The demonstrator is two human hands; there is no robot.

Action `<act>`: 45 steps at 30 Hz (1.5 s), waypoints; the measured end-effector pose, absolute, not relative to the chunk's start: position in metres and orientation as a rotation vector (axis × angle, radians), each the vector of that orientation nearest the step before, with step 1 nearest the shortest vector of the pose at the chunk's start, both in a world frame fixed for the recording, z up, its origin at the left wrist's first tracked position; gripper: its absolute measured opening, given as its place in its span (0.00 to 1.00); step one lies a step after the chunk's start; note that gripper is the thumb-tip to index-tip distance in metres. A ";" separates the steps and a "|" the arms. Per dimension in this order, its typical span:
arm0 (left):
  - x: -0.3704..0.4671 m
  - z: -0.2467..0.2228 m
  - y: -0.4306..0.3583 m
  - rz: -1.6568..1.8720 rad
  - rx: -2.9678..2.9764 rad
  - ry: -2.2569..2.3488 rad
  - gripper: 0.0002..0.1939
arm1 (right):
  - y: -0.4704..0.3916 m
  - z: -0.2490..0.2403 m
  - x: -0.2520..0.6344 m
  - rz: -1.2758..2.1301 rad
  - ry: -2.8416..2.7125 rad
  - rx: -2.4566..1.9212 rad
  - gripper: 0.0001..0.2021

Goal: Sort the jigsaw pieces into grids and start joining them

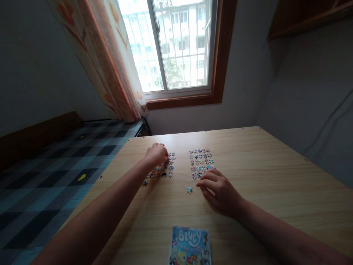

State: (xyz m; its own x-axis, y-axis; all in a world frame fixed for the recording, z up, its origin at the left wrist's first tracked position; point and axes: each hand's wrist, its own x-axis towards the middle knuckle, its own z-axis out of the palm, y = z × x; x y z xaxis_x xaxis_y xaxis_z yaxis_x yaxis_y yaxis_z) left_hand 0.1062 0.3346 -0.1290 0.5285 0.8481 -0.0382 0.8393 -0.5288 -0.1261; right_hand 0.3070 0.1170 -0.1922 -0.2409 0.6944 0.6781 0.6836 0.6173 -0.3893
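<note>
My left hand (157, 154) reaches over the left group of jigsaw puzzle pieces (164, 175). Its fingers are bent down and pressed together at the pieces; whatever they hold, if anything, is hidden. My right hand (219, 189) hovers low by the near edge of the right group of puzzle pieces (200, 162), fingers loosely bent and slightly apart, with nothing visible in them. Just left of its fingertips, a single light-blue puzzle piece (189, 190) lies apart from both groups. The pieces lie in rough rows, and my left hand covers part of its group.
A blue picture sheet or box lettered "Bluey" (190, 246) lies at the near edge of the wooden table (261, 162). On the left stands a bed with a checked cover (55, 184). Behind are a curtain (110, 55) and a barred window (182, 48).
</note>
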 end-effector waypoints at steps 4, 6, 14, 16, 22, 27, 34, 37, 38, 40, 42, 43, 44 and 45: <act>0.108 -0.126 0.334 0.167 -2.658 -1.440 0.08 | 0.117 -0.193 0.307 0.022 -1.961 -1.089 0.08; 0.109 -0.125 0.334 0.178 -2.661 -1.435 0.08 | 0.117 -0.194 0.307 0.022 -1.960 -1.088 0.08; 0.115 -0.120 0.342 0.277 -2.691 -1.434 0.08 | 0.119 -0.195 0.306 0.012 -1.956 -1.074 0.08; 0.116 -0.119 0.343 0.291 -2.691 -1.429 0.08 | 0.118 -0.195 0.306 0.011 -1.955 -1.071 0.08; 0.114 -0.118 0.342 0.302 -2.688 -1.404 0.09 | 0.117 -0.195 0.307 0.017 -1.955 -1.081 0.08; 0.115 -0.120 0.341 0.309 -2.671 -1.400 0.09 | 0.118 -0.195 0.307 0.008 -1.958 -1.086 0.08; 0.122 -0.118 0.342 0.363 -2.667 -1.444 0.08 | 0.117 -0.193 0.306 0.011 -1.963 -1.071 0.09; 0.124 -0.116 0.345 0.412 -2.691 -1.463 0.09 | 0.117 -0.192 0.306 0.009 -1.964 -1.067 0.09; 0.124 -0.116 0.346 0.429 -2.701 -1.474 0.10 | 0.118 -0.192 0.306 0.008 -1.965 -1.067 0.09; 0.123 -0.113 0.350 0.456 -2.731 -1.495 0.10 | 0.118 -0.192 0.306 0.002 -1.966 -1.065 0.09; 0.118 -0.107 0.354 0.475 -2.775 -1.508 0.10 | 0.118 -0.192 0.306 -0.004 -1.964 -1.061 0.08; 0.115 -0.103 0.356 0.465 -2.817 -1.514 0.10 | 0.118 -0.192 0.306 -0.008 -1.960 -1.059 0.08; 0.111 -0.097 0.358 0.441 -2.868 -1.519 0.11 | 0.118 -0.192 0.306 -0.008 -1.957 -1.060 0.08; 0.106 -0.091 0.358 0.375 -2.955 -1.533 0.11 | 0.118 -0.193 0.306 -0.008 -1.954 -1.061 0.08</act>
